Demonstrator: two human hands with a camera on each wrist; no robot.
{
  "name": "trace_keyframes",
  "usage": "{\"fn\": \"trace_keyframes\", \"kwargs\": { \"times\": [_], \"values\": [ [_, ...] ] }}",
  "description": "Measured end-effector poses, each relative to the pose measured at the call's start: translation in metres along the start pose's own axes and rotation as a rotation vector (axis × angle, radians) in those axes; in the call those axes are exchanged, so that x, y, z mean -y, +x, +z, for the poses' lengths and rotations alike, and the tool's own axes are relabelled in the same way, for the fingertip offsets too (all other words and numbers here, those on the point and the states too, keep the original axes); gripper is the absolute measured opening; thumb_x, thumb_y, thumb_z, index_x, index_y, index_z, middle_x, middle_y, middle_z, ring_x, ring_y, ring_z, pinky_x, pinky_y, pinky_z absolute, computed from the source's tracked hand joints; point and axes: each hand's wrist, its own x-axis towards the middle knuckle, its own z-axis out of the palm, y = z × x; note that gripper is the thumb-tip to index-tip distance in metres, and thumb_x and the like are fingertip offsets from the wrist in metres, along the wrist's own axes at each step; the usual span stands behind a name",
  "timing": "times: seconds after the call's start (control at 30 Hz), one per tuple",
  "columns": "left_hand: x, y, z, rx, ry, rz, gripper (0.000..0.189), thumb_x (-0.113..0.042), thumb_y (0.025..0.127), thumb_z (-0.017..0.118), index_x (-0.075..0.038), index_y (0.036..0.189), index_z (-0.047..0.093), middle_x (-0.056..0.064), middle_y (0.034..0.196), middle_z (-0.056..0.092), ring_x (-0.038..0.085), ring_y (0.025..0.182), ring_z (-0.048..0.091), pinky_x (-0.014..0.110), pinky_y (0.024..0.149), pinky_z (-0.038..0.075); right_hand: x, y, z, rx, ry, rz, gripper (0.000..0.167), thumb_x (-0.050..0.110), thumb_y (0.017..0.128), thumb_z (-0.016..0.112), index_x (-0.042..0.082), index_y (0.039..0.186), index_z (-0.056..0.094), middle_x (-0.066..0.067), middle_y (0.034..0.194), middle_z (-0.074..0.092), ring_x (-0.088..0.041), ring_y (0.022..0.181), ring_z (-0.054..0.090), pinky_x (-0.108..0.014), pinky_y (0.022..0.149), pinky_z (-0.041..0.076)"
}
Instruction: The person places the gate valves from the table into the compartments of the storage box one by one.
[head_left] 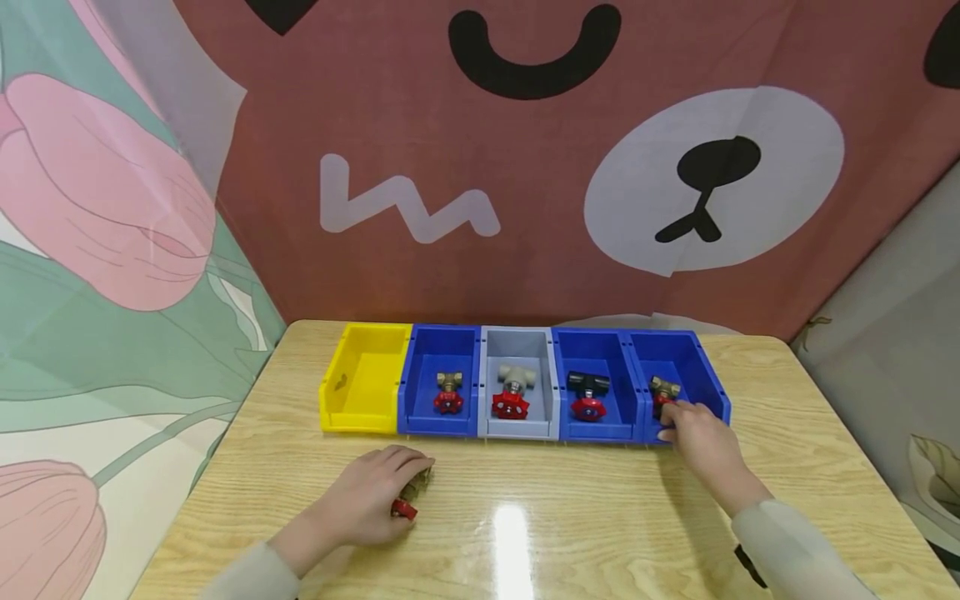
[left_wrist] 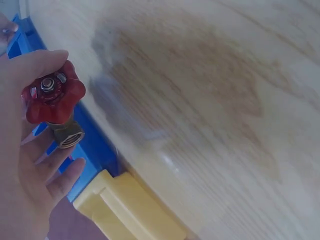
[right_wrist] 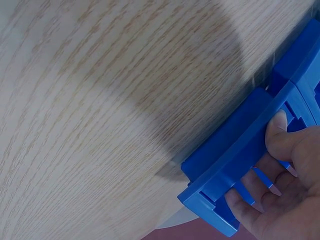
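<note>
My left hand (head_left: 372,497) grips a brass valve with a red handwheel above the table, in front of the bins. In the left wrist view the thumb lies on the valve's handwheel (left_wrist: 53,95), and the brass threaded opening shows below. My right hand (head_left: 703,442) reaches over the front wall of the rightmost blue bin (head_left: 714,379). Its fingers are at another brass valve (head_left: 665,387) with a red handwheel, which lies in that bin. In the right wrist view the thumb (right_wrist: 278,131) stands apart from the loosely bent fingers, and the hand hides most of the valve.
Left of that bin, a blue bin holds a black valve (head_left: 588,392), a grey bin a pale grey valve (head_left: 513,390), another blue bin a brass valve (head_left: 448,392). A yellow bin (head_left: 365,419) ends the row on a wooden table (head_left: 600,508), before a patterned curtain (head_left: 525,192).
</note>
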Motion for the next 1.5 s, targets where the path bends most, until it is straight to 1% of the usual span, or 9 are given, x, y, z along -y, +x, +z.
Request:
{"fn": "trace_keyframes", "kwargs": {
  "times": [0.13, 0.27, 0.4, 0.6, 0.8, 1.03, 1.23, 1.43, 1.5],
  "values": [
    [0.003, -0.005, -0.006, -0.015, 0.000, -0.038, 0.071, -0.036, 0.074, 0.082, -0.011, 0.135, 0.057, 0.004, 0.128, 0.060, 0.023, 0.117, 0.056, 0.042, 0.098, 0.048, -0.001, 0.000, 0.000, -0.006, 0.004, -0.007, 0.022, 0.004, 0.078, 0.081, 0.007, 0.079, 0.060, -0.006, 0.078, 0.062, -0.031, 0.073, 0.056, -0.047, 0.061, 0.051],
    [0.005, -0.009, -0.010, -0.049, -0.016, -0.100, 0.074, -0.034, 0.070, 0.085, -0.010, 0.134, 0.057, 0.007, 0.130, 0.059, 0.027, 0.118, 0.056, 0.046, 0.098, 0.048, -0.002, 0.000, 0.002, -0.018, 0.007, -0.011, 0.022, 0.004, 0.077, 0.081, 0.007, 0.079, 0.060, -0.006, 0.078, 0.062, -0.031, 0.073, 0.056, -0.048, 0.061, 0.051],
    [0.006, -0.010, -0.013, -0.085, -0.036, -0.150, 0.077, -0.033, 0.069, 0.087, -0.008, 0.136, 0.056, 0.009, 0.131, 0.059, 0.029, 0.119, 0.056, 0.048, 0.099, 0.047, -0.002, 0.000, 0.003, -0.023, 0.005, -0.008, 0.021, 0.004, 0.078, 0.081, 0.006, 0.079, 0.061, -0.006, 0.078, 0.062, -0.032, 0.073, 0.056, -0.048, 0.061, 0.051],
    [0.010, -0.009, -0.017, -0.150, -0.015, -0.190, 0.081, -0.033, 0.066, 0.089, -0.009, 0.136, 0.057, 0.006, 0.129, 0.060, 0.027, 0.116, 0.057, 0.047, 0.096, 0.048, -0.002, -0.001, 0.003, -0.028, 0.000, -0.003, 0.020, 0.005, 0.079, 0.081, 0.006, 0.079, 0.061, -0.006, 0.079, 0.061, -0.032, 0.074, 0.057, -0.048, 0.061, 0.051],
    [0.016, -0.007, -0.026, -0.164, 0.003, -0.235, 0.080, -0.034, 0.066, 0.089, -0.010, 0.135, 0.057, 0.007, 0.128, 0.061, 0.028, 0.116, 0.058, 0.047, 0.095, 0.050, -0.001, -0.002, 0.002, -0.021, 0.001, 0.004, 0.019, 0.005, 0.079, 0.081, 0.006, 0.080, 0.062, -0.007, 0.080, 0.062, -0.033, 0.074, 0.057, -0.049, 0.060, 0.051],
    [0.025, -0.004, -0.034, -0.227, 0.009, -0.252, 0.078, -0.030, 0.066, 0.088, -0.008, 0.134, 0.058, 0.010, 0.128, 0.061, 0.031, 0.116, 0.058, 0.050, 0.092, 0.050, 0.000, -0.002, 0.001, -0.021, -0.001, 0.002, 0.019, 0.005, 0.079, 0.081, 0.006, 0.080, 0.061, -0.007, 0.080, 0.063, -0.033, 0.074, 0.057, -0.049, 0.061, 0.052],
    [0.033, 0.001, -0.037, -0.216, -0.013, -0.291, 0.077, -0.030, 0.069, 0.087, -0.007, 0.136, 0.055, 0.012, 0.130, 0.059, 0.032, 0.118, 0.056, 0.053, 0.092, 0.050, 0.002, -0.002, -0.001, -0.014, -0.006, 0.004, 0.019, 0.005, 0.079, 0.081, 0.005, 0.081, 0.062, -0.008, 0.080, 0.063, -0.032, 0.073, 0.057, -0.048, 0.061, 0.052],
    [0.047, 0.008, -0.039, -0.226, -0.006, -0.302, 0.077, -0.029, 0.070, 0.088, -0.005, 0.135, 0.055, 0.013, 0.129, 0.060, 0.034, 0.117, 0.057, 0.053, 0.092, 0.050, 0.002, -0.002, -0.001, 0.000, -0.008, 0.009, 0.018, 0.005, 0.080, 0.080, 0.005, 0.082, 0.062, -0.008, 0.080, 0.063, -0.032, 0.074, 0.056, -0.048, 0.061, 0.052],
    [0.051, 0.010, -0.041, -0.218, -0.009, -0.311, 0.077, -0.029, 0.070, 0.087, -0.005, 0.136, 0.055, 0.014, 0.129, 0.060, 0.035, 0.117, 0.057, 0.054, 0.092, 0.049, 0.002, -0.001, -0.001, 0.004, -0.009, 0.009, 0.018, 0.005, 0.081, 0.080, 0.005, 0.082, 0.062, -0.008, 0.080, 0.062, -0.032, 0.074, 0.056, -0.048, 0.061, 0.052]
  ]
}}
